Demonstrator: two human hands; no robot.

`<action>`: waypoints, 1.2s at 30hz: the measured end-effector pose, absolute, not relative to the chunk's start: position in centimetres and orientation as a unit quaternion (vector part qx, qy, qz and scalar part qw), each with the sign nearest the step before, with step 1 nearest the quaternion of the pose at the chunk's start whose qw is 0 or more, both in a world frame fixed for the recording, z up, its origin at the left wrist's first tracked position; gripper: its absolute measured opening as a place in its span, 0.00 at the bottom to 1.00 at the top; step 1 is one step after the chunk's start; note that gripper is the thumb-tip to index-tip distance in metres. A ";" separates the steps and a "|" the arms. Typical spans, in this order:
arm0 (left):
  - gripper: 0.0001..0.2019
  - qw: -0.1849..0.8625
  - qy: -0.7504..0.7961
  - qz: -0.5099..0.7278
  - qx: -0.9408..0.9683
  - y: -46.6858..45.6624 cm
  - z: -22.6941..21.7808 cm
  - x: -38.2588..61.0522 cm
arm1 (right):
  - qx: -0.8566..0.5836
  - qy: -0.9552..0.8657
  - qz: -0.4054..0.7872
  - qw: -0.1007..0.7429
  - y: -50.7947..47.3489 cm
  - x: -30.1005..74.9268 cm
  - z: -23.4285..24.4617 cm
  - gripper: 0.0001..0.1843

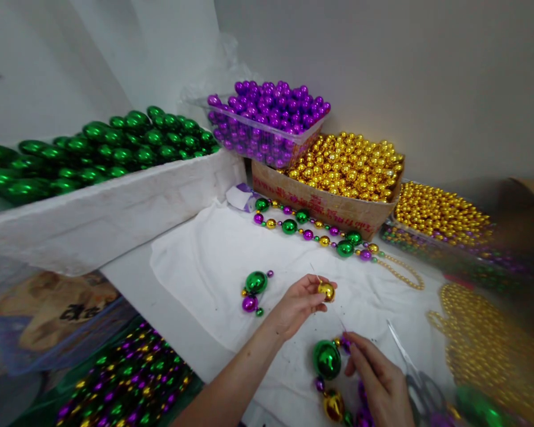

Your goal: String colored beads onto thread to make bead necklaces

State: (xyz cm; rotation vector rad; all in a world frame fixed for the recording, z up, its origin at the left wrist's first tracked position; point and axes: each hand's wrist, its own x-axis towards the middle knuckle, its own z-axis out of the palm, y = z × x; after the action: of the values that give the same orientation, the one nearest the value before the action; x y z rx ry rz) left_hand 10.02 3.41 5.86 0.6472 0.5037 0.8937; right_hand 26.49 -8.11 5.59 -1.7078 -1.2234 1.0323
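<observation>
My left hand (303,301) pinches a shiny gold bead (326,291) above the white cloth, with a thin thread passing by it. Lower right, my right hand (376,373) has its fingers closed on a bead string, whose large green bead (326,359), gold bead (333,405) and small purple beads hang below. A fine thread runs between the two hands. Left of my left hand lie a loose large green bead (256,282), a purple bead (250,303) and a few smaller ones. Scissors (412,367) lie beside my right hand.
A white foam box (115,213) of green beads stands left. Behind are a clear tub (267,127) of purple beads and a carton (320,204) of gold beads. A finished-looking necklace (308,235) lies before them. Gold bead strands (485,350) spread at right; a bead pile (129,379) sits lower left.
</observation>
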 end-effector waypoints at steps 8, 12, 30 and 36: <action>0.11 0.713 0.327 0.445 0.432 2.5 7.9 11.9 | -0.668 -0.525 0.359 0.387 -5.2 24.5 6.2 0.18; 0.09 0.625 0.338 0.489 0.506 3.1 9.1 11.6 | -0.651 -0.593 0.259 0.398 -4.5 25.2 6.6 0.26; 0.08 0.653 0.301 0.532 0.447 4.6 9.7 13.3 | -0.560 -0.413 0.497 0.518 0.0 25.2 8.2 0.12; 0.09 0.664 0.299 0.532 0.433 5.3 10.2 12.7 | -0.535 -0.376 0.531 0.539 1.3 25.3 8.7 0.15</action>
State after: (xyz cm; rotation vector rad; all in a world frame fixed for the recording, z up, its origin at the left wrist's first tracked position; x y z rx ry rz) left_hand 12.73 5.27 10.16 0.9773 0.6746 1.2017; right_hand 25.35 1.32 8.66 -1.2719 -0.8949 1.2622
